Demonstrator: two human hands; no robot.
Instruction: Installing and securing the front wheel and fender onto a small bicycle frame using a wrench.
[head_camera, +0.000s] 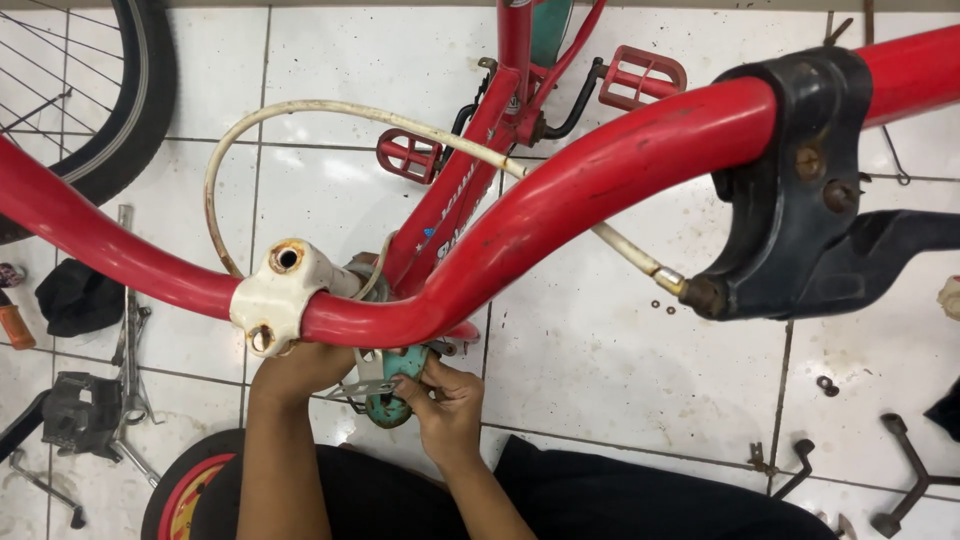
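Observation:
I look down over a red bicycle handlebar (560, 200) held in a white stem clamp (275, 300). Below it my left hand (300, 370) reaches up under the clamp, partly hidden by the bar, and grips the front of the bike there. My right hand (445, 395) pinches a small metal bracket (362, 388) against a teal fork part (395, 400). A black brake lever (800, 200) sits on the bar's right end, with a white cable (330, 108) looping to it.
The red frame (470, 170) and red pedals (645, 75) lie on white floor tiles. A wheel (130, 90) is at the top left. Loose metal parts (120, 380) lie at the left, washers (825, 385) and brackets (905, 480) at the right.

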